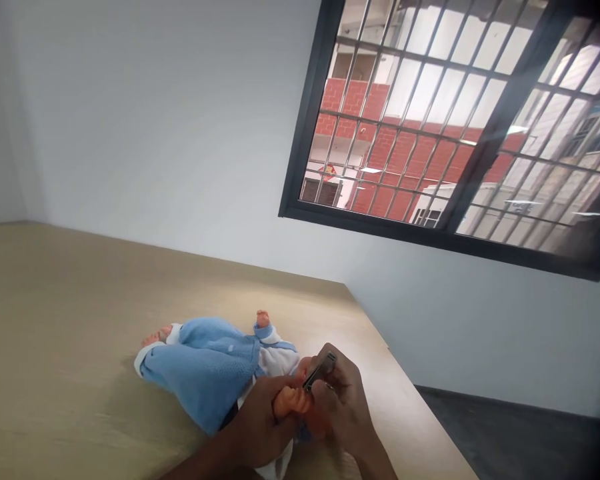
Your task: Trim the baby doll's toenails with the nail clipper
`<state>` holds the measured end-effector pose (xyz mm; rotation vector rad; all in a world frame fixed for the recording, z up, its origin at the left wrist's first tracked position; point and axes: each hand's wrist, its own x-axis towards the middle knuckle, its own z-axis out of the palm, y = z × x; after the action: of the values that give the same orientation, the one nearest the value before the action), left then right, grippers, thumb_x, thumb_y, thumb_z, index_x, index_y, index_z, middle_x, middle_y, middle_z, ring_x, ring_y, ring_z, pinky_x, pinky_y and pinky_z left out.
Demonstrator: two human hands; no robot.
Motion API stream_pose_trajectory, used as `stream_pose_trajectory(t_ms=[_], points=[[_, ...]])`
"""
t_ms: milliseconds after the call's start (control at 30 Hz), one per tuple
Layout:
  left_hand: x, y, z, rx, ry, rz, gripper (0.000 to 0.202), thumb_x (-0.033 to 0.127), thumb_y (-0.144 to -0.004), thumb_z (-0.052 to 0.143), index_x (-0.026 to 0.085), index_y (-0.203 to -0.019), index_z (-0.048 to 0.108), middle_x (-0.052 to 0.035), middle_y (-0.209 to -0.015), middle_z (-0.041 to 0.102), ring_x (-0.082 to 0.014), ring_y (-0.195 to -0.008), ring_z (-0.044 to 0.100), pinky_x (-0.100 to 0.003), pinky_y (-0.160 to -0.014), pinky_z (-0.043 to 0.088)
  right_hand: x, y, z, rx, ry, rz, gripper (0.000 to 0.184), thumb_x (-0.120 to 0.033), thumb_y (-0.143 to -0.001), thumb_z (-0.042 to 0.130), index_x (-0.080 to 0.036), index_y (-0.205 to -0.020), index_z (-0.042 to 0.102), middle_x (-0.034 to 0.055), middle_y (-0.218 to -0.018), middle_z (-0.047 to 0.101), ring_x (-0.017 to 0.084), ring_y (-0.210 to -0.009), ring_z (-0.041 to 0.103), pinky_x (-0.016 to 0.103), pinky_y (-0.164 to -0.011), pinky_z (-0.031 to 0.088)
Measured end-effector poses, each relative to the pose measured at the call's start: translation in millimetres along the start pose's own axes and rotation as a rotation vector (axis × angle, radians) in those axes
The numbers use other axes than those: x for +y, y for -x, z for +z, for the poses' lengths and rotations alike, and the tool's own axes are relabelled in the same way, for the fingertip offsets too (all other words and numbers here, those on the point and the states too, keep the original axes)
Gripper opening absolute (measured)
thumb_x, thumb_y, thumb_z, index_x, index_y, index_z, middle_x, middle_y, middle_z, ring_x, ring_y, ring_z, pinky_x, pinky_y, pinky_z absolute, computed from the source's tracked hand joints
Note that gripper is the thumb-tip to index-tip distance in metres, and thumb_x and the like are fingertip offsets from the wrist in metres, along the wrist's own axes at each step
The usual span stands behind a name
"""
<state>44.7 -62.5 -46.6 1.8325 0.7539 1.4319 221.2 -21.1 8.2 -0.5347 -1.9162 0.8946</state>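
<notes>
A baby doll (205, 363) in blue trousers and a white top lies on its back, feet to the left. My left hand (260, 417) is closed around one of the doll's hands (291, 403), whose small fingers stick out. A metal nail clipper (321, 371) is pinched in my right hand (347, 400), its tip at the doll's fingers. Whether the clipper touches them I cannot tell. My hands cover most of the doll's head. The doll's other hand (263, 319) points up on the far side.
The doll lies on a light wooden table (80, 300), whose right edge slants past my right hand. Behind it rises a white wall (155, 120) with a dark-framed, barred window (370, 223). Dark floor (475, 420) shows at the lower right.
</notes>
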Motion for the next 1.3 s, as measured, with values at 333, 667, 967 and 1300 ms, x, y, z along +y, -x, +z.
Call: stream_pose_trajectory(t_ms=[333, 667, 967, 1300], points=[[-3.9, 1.0, 2.2, 0.024, -0.026, -0.042, 0.047, 0.061, -0.107, 0.068, 0.019, -0.086, 0.065, 0.0018, -0.076, 0.061, -0.0146, -0.064, 0.055, -0.028, -0.061, 0.047, -32.8, -50.3, -3.1, -0.322, -0.134, 0.118, 0.042, -0.047, -0.110, 0.077, -0.020, -0.082, 0.061, -0.0073, -0.072, 0.057, 0.013, -0.061, 0.058, 0.025, -0.057, 0.050], [-5.1, 8.5, -5.6, 0.004, 0.006, -0.036, 0.056, 0.072, -0.108, 0.060, 0.018, -0.093, 0.067, 0.0018, -0.077, 0.060, -0.0159, -0.066, 0.054, -0.031, -0.068, 0.046, -15.9, -36.4, -8.7, -0.183, -0.127, 0.001, 0.039, -0.045, -0.111, 0.076, -0.019, -0.085, 0.066, -0.0062, -0.074, 0.062, 0.014, -0.063, 0.063, 0.028, -0.062, 0.057], [2.6, 7.5, -9.7, -0.040, 0.018, -0.045, 0.053, 0.068, -0.109, 0.062, 0.017, -0.097, 0.069, -0.0001, -0.080, 0.065, -0.0175, -0.070, 0.062, -0.033, -0.071, 0.053, 3.2, -30.8, 6.6, -0.135, -0.180, -0.126, 0.036, -0.047, -0.112, 0.075, -0.018, -0.092, 0.069, -0.0043, -0.081, 0.066, 0.014, -0.065, 0.065, 0.028, -0.063, 0.058], [5.9, 4.5, -10.0, -0.042, 0.000, -0.042, 0.054, 0.070, -0.110, 0.061, 0.017, -0.098, 0.069, 0.0005, -0.082, 0.065, -0.0175, -0.070, 0.063, -0.035, -0.073, 0.057, -1.8, -33.4, 10.9, -0.091, -0.195, -0.121, 0.039, -0.047, -0.114, 0.071, -0.018, -0.089, 0.068, -0.0055, -0.076, 0.063, 0.013, -0.062, 0.063, 0.027, -0.061, 0.057]])
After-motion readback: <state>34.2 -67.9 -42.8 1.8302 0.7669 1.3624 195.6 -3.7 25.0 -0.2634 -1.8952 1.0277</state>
